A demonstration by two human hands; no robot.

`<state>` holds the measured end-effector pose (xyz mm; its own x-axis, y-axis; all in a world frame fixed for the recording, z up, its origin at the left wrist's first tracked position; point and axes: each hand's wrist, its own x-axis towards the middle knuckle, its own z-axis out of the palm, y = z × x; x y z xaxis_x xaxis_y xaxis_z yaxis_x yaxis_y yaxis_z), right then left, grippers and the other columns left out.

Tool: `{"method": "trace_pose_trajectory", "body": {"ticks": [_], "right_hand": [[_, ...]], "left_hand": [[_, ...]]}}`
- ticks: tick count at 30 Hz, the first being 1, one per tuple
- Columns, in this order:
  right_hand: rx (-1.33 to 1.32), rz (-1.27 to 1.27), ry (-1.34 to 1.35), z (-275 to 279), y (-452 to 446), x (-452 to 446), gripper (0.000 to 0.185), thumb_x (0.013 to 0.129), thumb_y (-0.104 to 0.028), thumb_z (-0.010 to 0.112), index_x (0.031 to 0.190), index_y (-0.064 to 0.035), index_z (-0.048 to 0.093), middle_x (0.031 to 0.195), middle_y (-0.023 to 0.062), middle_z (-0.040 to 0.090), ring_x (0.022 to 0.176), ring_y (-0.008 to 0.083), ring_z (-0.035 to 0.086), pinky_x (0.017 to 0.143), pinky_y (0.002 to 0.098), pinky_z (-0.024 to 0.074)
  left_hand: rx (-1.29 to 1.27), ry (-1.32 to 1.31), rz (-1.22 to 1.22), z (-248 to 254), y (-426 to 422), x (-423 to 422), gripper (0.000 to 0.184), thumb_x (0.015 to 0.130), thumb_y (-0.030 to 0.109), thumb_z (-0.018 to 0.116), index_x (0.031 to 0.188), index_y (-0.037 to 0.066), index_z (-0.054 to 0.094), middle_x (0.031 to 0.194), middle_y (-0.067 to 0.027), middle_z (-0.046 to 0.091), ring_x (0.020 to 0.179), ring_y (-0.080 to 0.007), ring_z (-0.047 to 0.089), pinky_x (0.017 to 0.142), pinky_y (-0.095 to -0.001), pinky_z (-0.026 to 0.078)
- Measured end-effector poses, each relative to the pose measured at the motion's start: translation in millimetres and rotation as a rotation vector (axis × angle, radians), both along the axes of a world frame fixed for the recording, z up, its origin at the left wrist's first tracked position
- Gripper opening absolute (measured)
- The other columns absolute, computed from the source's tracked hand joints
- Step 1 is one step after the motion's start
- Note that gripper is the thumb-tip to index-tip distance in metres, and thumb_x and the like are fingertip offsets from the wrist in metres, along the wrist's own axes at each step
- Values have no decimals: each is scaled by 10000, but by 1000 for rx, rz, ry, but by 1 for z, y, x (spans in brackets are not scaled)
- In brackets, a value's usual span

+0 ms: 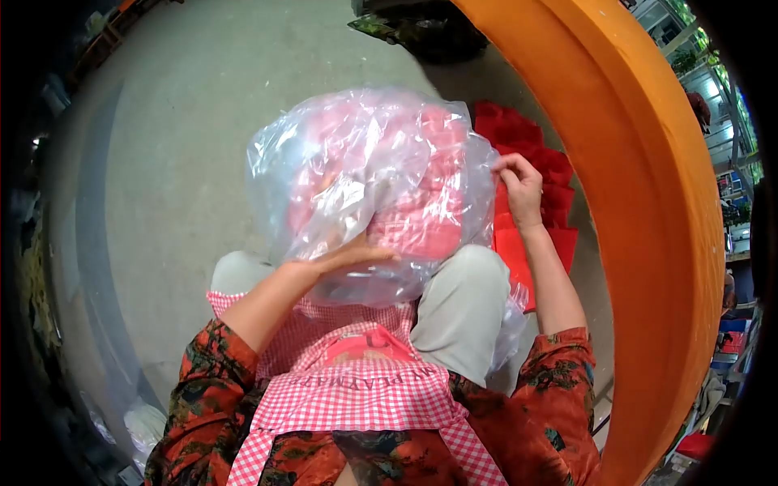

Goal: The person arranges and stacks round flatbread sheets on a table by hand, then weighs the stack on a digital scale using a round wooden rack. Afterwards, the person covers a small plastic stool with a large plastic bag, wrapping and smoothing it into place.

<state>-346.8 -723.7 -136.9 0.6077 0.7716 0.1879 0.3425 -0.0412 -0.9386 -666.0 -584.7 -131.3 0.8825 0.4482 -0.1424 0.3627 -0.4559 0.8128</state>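
Observation:
A large clear plastic bag (275,154) full of folded pink-red items (421,223) rests at my knees. My left hand (344,257) is at the near left side of the bag, one digit stretched out along it. Its other fingers are partly hidden by the shiny plastic and look spread. At the bag's right edge, my right hand (521,186) pinches the plastic between thumb and fingertips. What the folded items are, I cannot make out through the glare.
Red fabric-like pieces (559,211) lie in a pile right of the bag. An orange curved edge (648,202) runs down my right side. More clear plastic (510,332) sits by my right knee. A dark bag (429,32) stands on the grey floor (186,162) ahead.

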Motion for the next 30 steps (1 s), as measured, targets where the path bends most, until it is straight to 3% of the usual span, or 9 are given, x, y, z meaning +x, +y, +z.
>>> {"method": "trace_pose_trajectory", "body": {"ticks": [4,8,10,14,18,20,23,27,30], "right_hand": [[116,282,-496,27,99,-22,231,868,-214,637,1006,-30,654,945,91,656,952,143,598,850,280,469],[-752,605,427,-17,195,49,387,921,-380,574,1058,-28,661,1016,45,679,871,155,626,814,313,494],[-890,687,769,-115,221,98,415,926,-382,550,1093,-16,653,1076,119,674,906,207,660,817,353,526],[-554,424,1016,-122,193,84,363,921,-328,568,1071,-7,648,1051,127,675,911,204,660,809,350,534],[-342,428,1268,-195,154,151,274,896,-251,615,1014,-5,640,1009,118,676,934,221,660,807,349,542],[-364,483,1175,-183,107,184,210,898,-245,614,897,-36,633,871,89,671,860,216,679,721,312,559],[-501,-35,745,-113,67,189,262,926,-293,584,754,-95,585,639,3,577,578,153,626,441,226,437],[-60,1,-84,-5,65,63,121,929,-144,575,885,-34,604,807,4,603,823,88,595,674,233,456],[-75,232,-724,12,47,-31,356,776,-131,704,1097,-18,601,1207,164,557,1151,342,508,984,410,412]], "left_hand": [[547,168,-107,37,5,7,1101,614,645,750,1477,143,286,1453,-235,333,1317,-416,361,1092,-490,293],[250,117,-51,28,7,8,1102,626,606,769,1482,120,273,1454,-244,321,1340,-406,326,1103,-464,284],[168,165,-85,19,4,15,1113,640,528,805,1494,101,233,1478,-231,293,1369,-378,294,1122,-441,267],[-350,-134,17,-15,-10,11,1167,657,381,857,1512,65,129,1529,-197,223,1416,-321,235,1154,-404,225],[-402,-120,-16,-11,-5,11,1194,659,361,864,1515,63,87,1530,-200,226,1416,-317,240,1147,-403,236],[-394,42,-3,-9,-7,7,1191,653,419,854,1513,70,108,1489,-227,303,1375,-350,319,1122,-422,288],[-361,82,4,-13,-6,7,1177,652,469,839,1509,86,129,1473,-235,327,1360,-367,342,1113,-435,305],[-128,-148,-45,-25,-2,5,1109,687,459,814,1507,98,159,1466,-235,340,1346,-369,366,1107,-430,318],[-63,-63,-3,-18,8,5,1016,737,430,777,1493,74,199,1451,-237,368,1323,-370,397,1091,-430,338]]}}
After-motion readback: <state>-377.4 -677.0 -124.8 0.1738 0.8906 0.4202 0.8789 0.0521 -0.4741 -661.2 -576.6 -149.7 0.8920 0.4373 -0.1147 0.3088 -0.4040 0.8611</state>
